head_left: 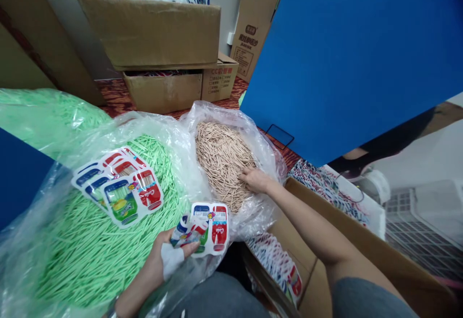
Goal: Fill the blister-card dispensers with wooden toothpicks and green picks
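My left hand (173, 253), with a white wrap near the thumb, is closed around a few flat printed pouches (219, 229). They are red, blue and green, shaped like two jars side by side, with "Cola" on the red part. My right hand (255, 179) rests at the edge of a heap of thin brown sticks (224, 159) in a clear plastic bag, its fingers curled into them. To the left, a larger plastic bag holds light green sticks (97, 250). On these lies a fanned stack of pouches (132, 195) with green and brown sticks showing inside.
An open cardboard box (318, 207) stands by my right arm, with more pouches (277, 260) beside my leg. Cardboard boxes (152, 33) are stacked at the back. A large blue board (347, 58) slants across the right, with a white crate (427, 212) below it.
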Available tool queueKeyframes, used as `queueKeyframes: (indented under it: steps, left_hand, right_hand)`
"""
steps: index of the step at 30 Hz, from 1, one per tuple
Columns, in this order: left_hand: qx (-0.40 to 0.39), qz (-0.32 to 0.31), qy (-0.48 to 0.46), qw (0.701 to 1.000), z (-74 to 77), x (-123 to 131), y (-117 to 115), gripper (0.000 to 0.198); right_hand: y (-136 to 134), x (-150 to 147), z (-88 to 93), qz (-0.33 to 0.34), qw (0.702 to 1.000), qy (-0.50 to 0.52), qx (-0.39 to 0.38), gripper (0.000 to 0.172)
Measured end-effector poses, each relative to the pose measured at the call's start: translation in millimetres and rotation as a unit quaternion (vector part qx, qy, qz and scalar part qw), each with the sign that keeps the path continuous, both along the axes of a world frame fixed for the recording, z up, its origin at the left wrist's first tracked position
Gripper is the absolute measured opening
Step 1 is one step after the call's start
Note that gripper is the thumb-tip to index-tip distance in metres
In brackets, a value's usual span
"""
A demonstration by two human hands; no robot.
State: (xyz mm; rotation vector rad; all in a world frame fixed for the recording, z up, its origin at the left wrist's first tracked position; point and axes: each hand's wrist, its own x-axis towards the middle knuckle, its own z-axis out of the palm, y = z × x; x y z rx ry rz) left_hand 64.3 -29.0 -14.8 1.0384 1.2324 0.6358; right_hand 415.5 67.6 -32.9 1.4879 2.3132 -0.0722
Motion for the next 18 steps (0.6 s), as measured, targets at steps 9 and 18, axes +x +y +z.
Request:
queueKeyframes:
  steps: [9, 18]
  left_hand:
    - [0.011, -0.049, 0.023, 0.998, -1.2, 1.3, -0.6, 0.033]
    - [0.01, -0.041, -0.008, 0.999, -3.7, 1.7, -4.9, 0.032]
  right_hand:
    - [-6.9, 5.0, -17.0, 0.013, 0.998, 0.042, 0.042, 0.024]
    - [-3.2, 12.9, -29.8, -0.002, 0.988, 0.142, 0.053, 0.023]
